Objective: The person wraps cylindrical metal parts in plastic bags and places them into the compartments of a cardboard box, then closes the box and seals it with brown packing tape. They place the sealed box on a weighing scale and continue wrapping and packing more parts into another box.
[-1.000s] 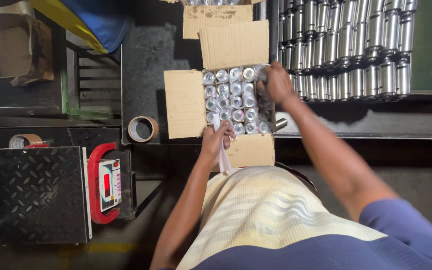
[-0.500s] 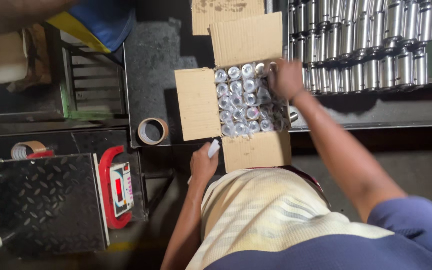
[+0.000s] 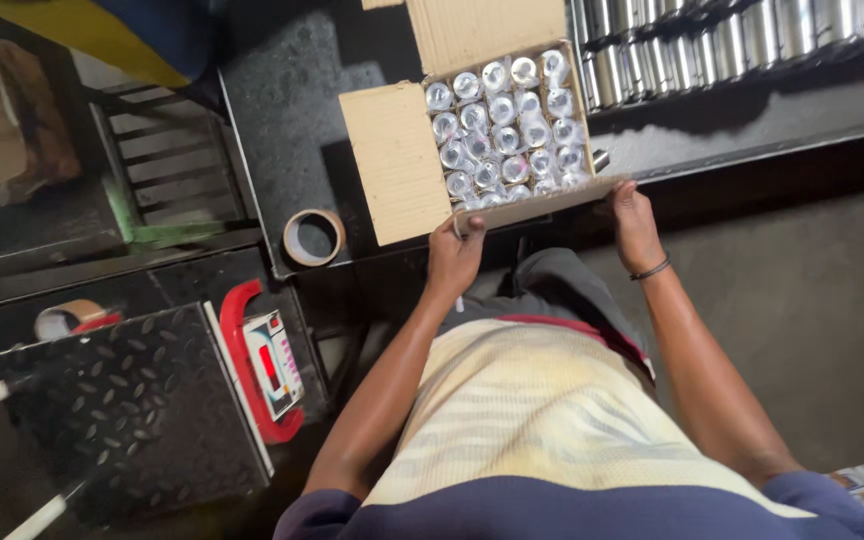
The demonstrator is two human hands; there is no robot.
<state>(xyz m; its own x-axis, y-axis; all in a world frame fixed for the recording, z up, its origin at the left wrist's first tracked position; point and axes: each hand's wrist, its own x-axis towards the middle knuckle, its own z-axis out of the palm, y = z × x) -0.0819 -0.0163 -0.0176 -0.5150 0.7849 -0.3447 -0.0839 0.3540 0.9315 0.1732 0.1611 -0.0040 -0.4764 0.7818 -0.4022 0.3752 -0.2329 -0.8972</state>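
Observation:
An open cardboard box stands on a dark table, packed with several plastic-wrapped metal cylinders. Its left and far flaps lie spread out, and the near flap is raised toward the contents. My left hand grips the near flap at its left end. At the flap's right end my right hand, with a dark band on the wrist, holds the box's near right corner.
A roll of brown tape lies left of the box. Rows of shiny metal cylinders fill the table's far right. A checker-plate platform scale with a red display unit stands at the lower left, another tape roll behind it.
My right hand has left the cylinders in the box and come down to its near right corner. My left hand now grips the near flap, which has been lifted up.

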